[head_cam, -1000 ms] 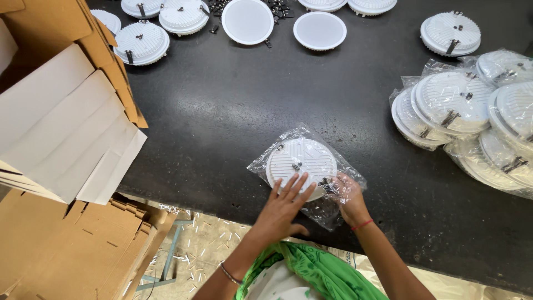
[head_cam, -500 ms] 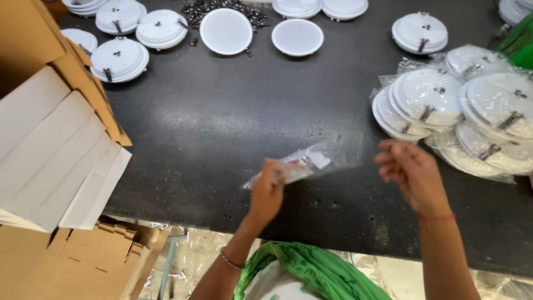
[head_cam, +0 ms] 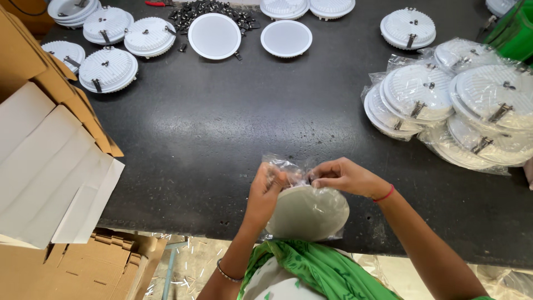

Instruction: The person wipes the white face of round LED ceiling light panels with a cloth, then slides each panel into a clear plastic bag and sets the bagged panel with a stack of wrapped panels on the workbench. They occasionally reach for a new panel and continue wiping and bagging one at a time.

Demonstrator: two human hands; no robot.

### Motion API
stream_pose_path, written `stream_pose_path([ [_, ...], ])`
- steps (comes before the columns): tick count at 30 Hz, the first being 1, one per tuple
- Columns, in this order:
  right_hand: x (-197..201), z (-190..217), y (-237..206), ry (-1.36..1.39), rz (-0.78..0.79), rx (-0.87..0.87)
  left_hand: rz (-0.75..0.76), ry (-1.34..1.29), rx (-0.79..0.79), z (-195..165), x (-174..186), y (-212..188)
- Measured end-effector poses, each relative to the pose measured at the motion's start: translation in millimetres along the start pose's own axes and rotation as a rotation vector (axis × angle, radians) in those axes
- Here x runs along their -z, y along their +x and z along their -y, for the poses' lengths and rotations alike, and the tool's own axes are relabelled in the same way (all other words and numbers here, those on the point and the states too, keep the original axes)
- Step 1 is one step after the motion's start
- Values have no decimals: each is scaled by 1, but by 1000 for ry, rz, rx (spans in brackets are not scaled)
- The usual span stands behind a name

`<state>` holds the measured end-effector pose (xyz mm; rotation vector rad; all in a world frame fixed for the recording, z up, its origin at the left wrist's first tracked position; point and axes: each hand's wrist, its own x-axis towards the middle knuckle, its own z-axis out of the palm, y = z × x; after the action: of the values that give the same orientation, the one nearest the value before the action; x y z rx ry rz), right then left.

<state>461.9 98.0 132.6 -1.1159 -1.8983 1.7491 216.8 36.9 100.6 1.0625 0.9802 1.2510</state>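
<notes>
The round white lamp (head_cam: pixel 307 213) sits in a clear bag (head_cam: pixel 288 169); I see my left hand (head_cam: pixel 265 191) and right hand (head_cam: pixel 341 176) pinching the bag's top, fingers closed.

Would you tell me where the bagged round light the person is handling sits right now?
In the head view, the bagged round light is low and centre, at the black table's near edge, held between the left hand and right hand.

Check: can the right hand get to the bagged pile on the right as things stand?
Probably yes, once it lets go. The right hand is pinching the clear bag around a round lamp, together with the left hand. The bagged pile lies on its side, with only bare table between.
</notes>
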Motion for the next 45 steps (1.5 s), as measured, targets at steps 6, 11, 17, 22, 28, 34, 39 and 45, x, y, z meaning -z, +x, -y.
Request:
stream_pose_path([
  [6, -14, -13, 8, -379, -159, -87, -232, 739, -449, -25, -16, 6],
  [11, -13, -29, 18, 154, -60, 101, -71, 682, -311, -40, -41, 8],
  [17, -13, -40, 20, 219, -72, 81, -18, 821, -476, -44, -59, -20],
  [22, -18, -40, 16, 234, -99, 14, 14, 855, -285, -34, -51, -3],
  [28, -19, -32, 11, 256, -83, 17, 139, 582, 105, -46, -12, 29],
  [34, -18, -15, 3, 281, -78, 6, 290, 638, -204, -47, -15, 30],
  [39, -14, -5, -11, 211, -78, 77, 451, 1010, -552, -54, -11, 17],
  [45, -10, -6, -33, -107, -166, 136, 516, 1230, -501, -55, -28, 26],
])
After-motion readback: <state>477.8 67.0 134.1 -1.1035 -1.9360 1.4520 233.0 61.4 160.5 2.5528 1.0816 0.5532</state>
